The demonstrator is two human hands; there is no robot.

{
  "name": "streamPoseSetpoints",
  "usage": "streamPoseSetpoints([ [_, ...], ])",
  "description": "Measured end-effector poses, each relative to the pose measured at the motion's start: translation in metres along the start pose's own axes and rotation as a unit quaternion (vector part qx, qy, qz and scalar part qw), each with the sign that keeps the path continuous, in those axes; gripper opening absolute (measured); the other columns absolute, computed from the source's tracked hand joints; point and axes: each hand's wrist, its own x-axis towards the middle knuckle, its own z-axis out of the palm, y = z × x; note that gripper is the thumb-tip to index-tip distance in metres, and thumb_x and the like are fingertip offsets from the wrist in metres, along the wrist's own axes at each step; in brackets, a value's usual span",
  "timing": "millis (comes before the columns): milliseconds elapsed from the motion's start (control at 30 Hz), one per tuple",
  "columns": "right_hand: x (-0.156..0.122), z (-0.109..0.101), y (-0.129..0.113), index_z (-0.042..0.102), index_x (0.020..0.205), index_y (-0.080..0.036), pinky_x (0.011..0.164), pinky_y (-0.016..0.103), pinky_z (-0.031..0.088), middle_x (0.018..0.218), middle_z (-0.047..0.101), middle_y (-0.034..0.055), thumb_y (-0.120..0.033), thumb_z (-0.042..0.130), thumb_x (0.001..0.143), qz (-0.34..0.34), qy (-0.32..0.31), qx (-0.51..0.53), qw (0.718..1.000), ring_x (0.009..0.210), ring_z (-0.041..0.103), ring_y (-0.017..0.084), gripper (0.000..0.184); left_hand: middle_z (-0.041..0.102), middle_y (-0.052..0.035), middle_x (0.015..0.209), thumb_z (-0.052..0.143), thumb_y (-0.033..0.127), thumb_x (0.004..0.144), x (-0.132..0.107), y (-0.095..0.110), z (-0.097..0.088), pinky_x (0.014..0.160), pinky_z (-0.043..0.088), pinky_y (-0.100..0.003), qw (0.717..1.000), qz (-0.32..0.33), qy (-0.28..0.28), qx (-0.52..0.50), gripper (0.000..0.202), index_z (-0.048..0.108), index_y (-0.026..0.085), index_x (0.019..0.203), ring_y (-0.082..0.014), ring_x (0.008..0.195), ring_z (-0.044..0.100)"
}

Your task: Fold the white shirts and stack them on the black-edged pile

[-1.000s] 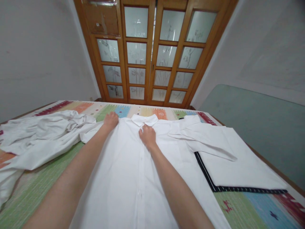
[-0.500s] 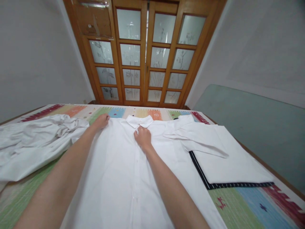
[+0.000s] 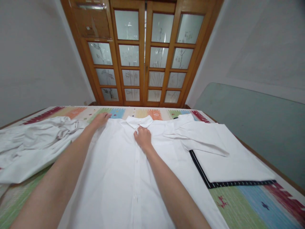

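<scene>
A white button-up shirt [image 3: 114, 178] lies front up, its collar [image 3: 139, 121] at the far end and its button placket running toward me. My left hand [image 3: 102, 119] is closed at the shirt's left shoulder, with the fingertips pinching the cloth edge. Just below the collar, my right hand [image 3: 143, 137] is closed on the top of the placket. The fingers' undersides are hidden there. On the right, one short sleeve [image 3: 202, 138] is spread out over a flat white piece with a black, white-dashed border [image 3: 240, 162].
A crumpled white cloth [image 3: 35, 136] lies at the left. Beneath everything is a striped, multicoloured cover [image 3: 240, 203]. A pale green panel [image 3: 252, 117] leans against the right wall. Wooden doors with glass panes [image 3: 143, 57] stand beyond the far edge.
My left hand has shifted very slightly at the shoulder, its fingers a little straighter. The right hand stays in place below the collar. The view has tilted slightly.
</scene>
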Motion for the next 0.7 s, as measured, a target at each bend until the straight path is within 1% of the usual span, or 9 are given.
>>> streamPoseSetpoints([
  [33, 0.000, 0.000, 0.000, 0.068, 0.102, -0.015, 0.085, 0.030, 0.046, 0.104, 0.071, 0.0122, -0.028, 0.046, 0.094, 0.001, -0.001, -0.001, 1.000, 0.096, 0.065, 0.022, 0.027, 0.071, -0.0081, 0.083, 0.038, 0.045, 0.089, -0.001, 0.001, -0.001, 0.078, 0.048, -0.031, 1.000, 0.008, -0.014, -0.003, 0.038, 0.064, 0.019, 0.077, -0.0236, 0.084, 0.065],
  [100, 0.000, 0.000, 0.000, 0.068, 0.102, -0.015, 0.085, 0.030, 0.046, 0.103, 0.071, 0.0123, -0.029, 0.046, 0.094, 0.002, -0.003, -0.002, 1.000, 0.096, 0.065, 0.022, 0.027, 0.071, -0.0049, 0.080, 0.049, 0.052, 0.082, -0.004, 0.003, -0.002, 0.075, 0.048, -0.028, 0.998, 0.030, -0.045, -0.010, 0.036, 0.065, 0.020, 0.074, -0.0225, 0.081, 0.065],
  [200, 0.000, 0.000, 0.000, 0.068, 0.101, -0.016, 0.084, 0.030, 0.046, 0.102, 0.071, 0.0124, -0.029, 0.046, 0.094, 0.001, -0.001, -0.004, 1.000, 0.096, 0.065, 0.022, 0.027, 0.072, -0.0034, 0.079, 0.062, 0.051, 0.073, -0.005, 0.003, -0.001, 0.073, 0.048, -0.027, 0.997, 0.045, -0.063, -0.001, 0.030, 0.065, 0.021, 0.072, -0.0221, 0.080, 0.065],
  [300, 0.000, 0.000, 0.000, 0.068, 0.101, -0.016, 0.084, 0.030, 0.047, 0.102, 0.071, 0.0120, -0.029, 0.046, 0.094, 0.001, 0.002, -0.003, 1.000, 0.095, 0.065, 0.022, 0.027, 0.072, -0.0045, 0.079, 0.064, 0.044, 0.074, -0.005, 0.003, 0.003, 0.072, 0.048, -0.028, 0.999, 0.016, -0.045, 0.011, 0.024, 0.065, 0.020, 0.071, -0.0220, 0.080, 0.065],
  [400, 0.000, 0.000, 0.000, 0.068, 0.101, -0.016, 0.084, 0.030, 0.047, 0.102, 0.071, 0.0120, -0.029, 0.046, 0.094, 0.003, 0.001, 0.000, 1.000, 0.095, 0.065, 0.022, 0.027, 0.073, -0.0052, 0.086, 0.064, 0.036, 0.077, -0.007, 0.006, 0.008, 0.075, 0.049, -0.028, 0.999, -0.032, -0.024, 0.013, 0.016, 0.066, 0.020, 0.076, -0.0222, 0.084, 0.065],
  [500, 0.000, -0.001, -0.001, 0.069, 0.102, -0.016, 0.084, 0.029, 0.047, 0.103, 0.071, 0.0121, -0.028, 0.046, 0.094, 0.006, -0.003, 0.005, 1.000, 0.095, 0.065, 0.021, 0.028, 0.073, -0.0095, 0.092, 0.060, 0.028, 0.080, -0.016, 0.014, 0.012, 0.081, 0.049, -0.035, 0.996, -0.067, -0.008, 0.066, 0.011, 0.068, 0.019, 0.082, -0.0270, 0.093, 0.065],
  [600, 0.000, -0.001, -0.002, 0.069, 0.102, -0.015, 0.081, 0.029, 0.049, 0.104, 0.071, 0.0122, -0.029, 0.045, 0.094, 0.015, -0.007, 0.011, 1.000, 0.096, 0.066, 0.022, 0.030, 0.070, -0.0174, 0.104, 0.053, 0.018, 0.082, -0.027, 0.030, 0.014, 0.091, 0.044, -0.046, 0.987, -0.039, 0.045, 0.149, 0.017, 0.069, 0.016, 0.091, -0.0349, 0.109, 0.059],
  [633, 0.000, -0.001, -0.002, 0.070, 0.102, -0.014, 0.080, 0.029, 0.049, 0.104, 0.071, 0.0125, -0.029, 0.044, 0.094, 0.020, -0.008, 0.012, 1.000, 0.096, 0.066, 0.022, 0.030, 0.068, -0.0193, 0.107, 0.051, 0.015, 0.082, -0.031, 0.038, 0.015, 0.093, 0.043, -0.047, 0.984, -0.023, 0.063, 0.166, 0.021, 0.069, 0.015, 0.094, -0.0363, 0.112, 0.057],
  [700, 0.000, -0.002, -0.003, 0.071, 0.101, -0.014, 0.078, 0.029, 0.050, 0.104, 0.071, 0.0134, -0.029, 0.043, 0.095, 0.028, -0.012, 0.010, 0.999, 0.095, 0.066, 0.023, 0.032, 0.067, -0.0204, 0.110, 0.046, 0.011, 0.082, -0.037, 0.056, 0.017, 0.093, 0.043, -0.046, 0.982, 0.003, 0.075, 0.174, 0.027, 0.068, 0.013, 0.098, -0.0352, 0.113, 0.056],
])
